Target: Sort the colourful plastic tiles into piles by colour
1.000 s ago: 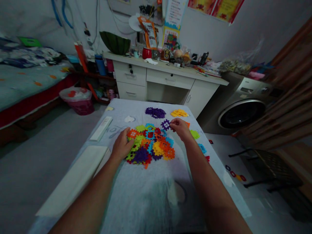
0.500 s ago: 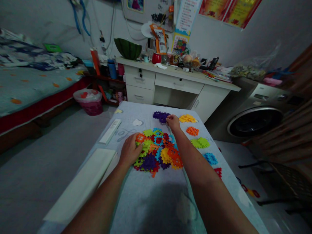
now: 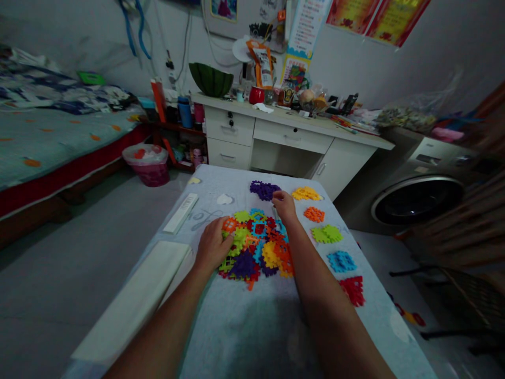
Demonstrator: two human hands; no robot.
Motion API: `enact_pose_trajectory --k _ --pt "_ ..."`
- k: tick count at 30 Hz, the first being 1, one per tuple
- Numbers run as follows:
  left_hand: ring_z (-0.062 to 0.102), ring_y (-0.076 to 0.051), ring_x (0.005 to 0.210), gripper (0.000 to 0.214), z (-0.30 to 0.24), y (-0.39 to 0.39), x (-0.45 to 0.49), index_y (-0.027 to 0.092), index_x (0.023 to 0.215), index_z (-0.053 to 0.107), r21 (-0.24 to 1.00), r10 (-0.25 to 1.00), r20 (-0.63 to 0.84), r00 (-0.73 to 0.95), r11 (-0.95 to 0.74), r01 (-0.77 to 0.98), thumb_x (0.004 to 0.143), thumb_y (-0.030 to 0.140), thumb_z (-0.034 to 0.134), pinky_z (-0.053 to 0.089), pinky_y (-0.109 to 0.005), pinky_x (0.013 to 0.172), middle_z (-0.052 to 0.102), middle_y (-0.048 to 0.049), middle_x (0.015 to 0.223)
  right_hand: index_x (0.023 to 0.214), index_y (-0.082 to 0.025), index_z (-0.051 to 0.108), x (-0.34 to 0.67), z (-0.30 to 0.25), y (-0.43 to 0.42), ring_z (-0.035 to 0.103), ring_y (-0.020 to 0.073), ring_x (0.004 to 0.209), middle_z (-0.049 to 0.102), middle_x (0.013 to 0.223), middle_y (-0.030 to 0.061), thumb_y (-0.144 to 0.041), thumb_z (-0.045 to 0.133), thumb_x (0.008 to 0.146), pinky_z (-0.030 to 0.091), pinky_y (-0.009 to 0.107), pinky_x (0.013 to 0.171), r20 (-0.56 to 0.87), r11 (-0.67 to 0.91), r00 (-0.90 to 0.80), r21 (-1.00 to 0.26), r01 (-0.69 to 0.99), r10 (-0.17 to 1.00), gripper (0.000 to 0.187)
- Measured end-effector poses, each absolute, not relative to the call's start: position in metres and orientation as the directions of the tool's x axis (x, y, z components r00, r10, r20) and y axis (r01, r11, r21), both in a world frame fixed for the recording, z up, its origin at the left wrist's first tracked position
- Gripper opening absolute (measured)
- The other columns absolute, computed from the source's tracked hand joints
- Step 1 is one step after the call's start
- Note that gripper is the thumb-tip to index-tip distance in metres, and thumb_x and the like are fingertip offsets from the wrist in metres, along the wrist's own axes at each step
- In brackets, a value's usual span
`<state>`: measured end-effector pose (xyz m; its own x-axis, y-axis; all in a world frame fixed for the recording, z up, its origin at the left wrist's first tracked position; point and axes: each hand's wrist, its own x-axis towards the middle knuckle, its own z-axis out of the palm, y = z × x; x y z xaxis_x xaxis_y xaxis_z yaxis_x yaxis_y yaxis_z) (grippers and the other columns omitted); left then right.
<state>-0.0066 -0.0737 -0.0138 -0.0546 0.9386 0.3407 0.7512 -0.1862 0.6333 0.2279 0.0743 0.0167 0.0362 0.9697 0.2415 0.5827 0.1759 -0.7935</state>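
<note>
My left hand [image 3: 213, 243] rests open at the left edge of a mixed heap of toothed plastic building pieces [image 3: 251, 243], its fingers by an orange piece [image 3: 229, 225]. My right hand [image 3: 284, 205] is just right of and below a pile of purple pieces [image 3: 264, 190]. Its fingers are loosely bent and no piece shows in them. Down the right side lie single-colour groups: yellow pieces [image 3: 306, 193], orange pieces [image 3: 314, 214], green pieces [image 3: 326, 233], blue pieces [image 3: 341, 261] and red pieces [image 3: 356, 290]. My right forearm partly covers the red group.
The pieces lie on a cloth-covered table [image 3: 236, 337]. Along its left side are a long white box [image 3: 134, 300] and a smaller white strip [image 3: 181, 213]. Beyond stands a white desk [image 3: 292, 138], with a washing machine [image 3: 418, 184] to the right and a pink bin [image 3: 147, 166] at left.
My right hand has drawn back slightly from the purple pile. My left hand stays at the heap's edge. The view has shifted a little, showing more of the red group.
</note>
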Motion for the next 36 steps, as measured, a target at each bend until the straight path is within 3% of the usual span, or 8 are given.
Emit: enact_pose_trajectory --k 3,6,12,16,20,24,30,36 --pt "0.052 -0.029 0.124 0.05 -0.014 -0.074 -0.006 0.017 0.129 0.052 0.632 0.942 0.332 -0.057 -0.178 0.754 0.079 0.026 0.051 0.04 -0.046 0.108 0.059 -0.0129 0.129 0.095 -0.016 0.07 0.227 0.019 0.058 0.065 0.0173 0.087 0.072 0.095 0.0054 -0.014 0.055 0.077 0.05 0.029 0.085 0.136 0.176 -0.112 -0.717 0.675 0.984 0.023" --pt "0.052 -0.029 0.123 0.049 -0.014 -0.073 -0.006 0.016 0.128 0.053 0.627 0.94 0.338 -0.054 -0.181 0.758 0.08 0.027 0.051 0.04 -0.046 0.108 0.06 -0.0129 0.128 0.106 -0.019 0.069 0.22 0.019 0.045 0.065 0.0179 0.096 0.072 0.108 0.0059 -0.013 0.055 0.082 0.047 0.03 0.092 0.088 0.263 -0.268 -0.619 0.74 0.959 0.028" --pt "0.052 -0.029 0.122 0.049 -0.014 -0.074 -0.006 0.018 0.129 0.052 0.618 0.934 0.354 -0.053 -0.19 0.763 0.08 0.028 0.051 0.041 -0.047 0.107 0.059 -0.0123 0.129 0.121 -0.018 0.064 0.211 0.019 0.036 0.061 0.02 0.106 0.069 0.116 0.0097 -0.007 0.057 0.08 0.042 0.033 0.099 0.104 0.339 -0.333 -0.498 0.798 0.937 0.043" --pt "0.052 -0.029 0.123 0.049 -0.014 -0.074 -0.006 0.017 0.128 0.053 0.613 0.931 0.363 -0.042 -0.205 0.763 0.079 0.026 0.05 0.041 -0.047 0.107 0.06 -0.0128 0.129 0.113 -0.015 0.067 0.213 0.024 0.036 0.059 0.019 0.094 0.069 0.101 0.0078 -0.007 0.063 0.073 0.044 0.031 0.09 0.16 0.359 -0.325 -0.532 0.767 0.932 0.041" --pt "0.052 -0.03 0.123 0.049 -0.013 -0.073 -0.006 0.016 0.127 0.054 0.613 0.935 0.353 -0.04 -0.199 0.765 0.08 0.027 0.05 0.04 -0.047 0.107 0.06 -0.0135 0.128 0.09 -0.017 0.07 0.216 0.032 0.034 0.055 0.0141 0.072 0.064 0.076 -0.001 -0.008 0.06 0.069 0.043 0.025 0.07 0.12 0.315 -0.315 -0.648 0.694 0.941 0.024" --pt "0.053 -0.029 0.121 0.048 -0.014 -0.073 -0.006 0.017 0.127 0.054 0.61 0.934 0.353 -0.052 -0.187 0.77 0.081 0.029 0.05 0.041 -0.047 0.106 0.06 -0.0127 0.128 0.082 -0.018 0.066 0.218 0.041 0.031 0.051 0.0115 0.063 0.058 0.067 -0.0042 -0.01 0.059 0.069 0.039 0.022 0.062 0.12 0.262 -0.265 -0.747 0.61 0.957 0.017" --pt "0.053 -0.03 0.121 0.048 -0.016 -0.071 -0.008 0.015 0.127 0.054 0.597 0.933 0.359 -0.029 -0.206 0.776 0.081 0.031 0.05 0.041 -0.046 0.106 0.06 -0.014 0.128 0.083 -0.018 0.064 0.231 0.055 0.022 0.05 0.0112 0.065 0.057 0.069 -0.0043 -0.014 0.06 0.07 0.039 0.023 0.063 0.221 0.318 -0.236 -0.769 0.554 0.946 0.014" --pt "0.053 -0.029 0.122 0.048 -0.018 -0.07 -0.008 0.017 0.127 0.053 0.598 0.934 0.357 -0.036 -0.198 0.777 0.082 0.032 0.05 0.04 -0.044 0.108 0.06 -0.0123 0.128 0.1 -0.017 0.065 0.292 0.075 -0.009 0.048 0.0109 0.062 0.053 0.067 -0.0044 -0.022 0.058 0.073 0.039 0.022 0.06 0.202 0.252 -0.151 -0.779 0.575 0.968 0.028"
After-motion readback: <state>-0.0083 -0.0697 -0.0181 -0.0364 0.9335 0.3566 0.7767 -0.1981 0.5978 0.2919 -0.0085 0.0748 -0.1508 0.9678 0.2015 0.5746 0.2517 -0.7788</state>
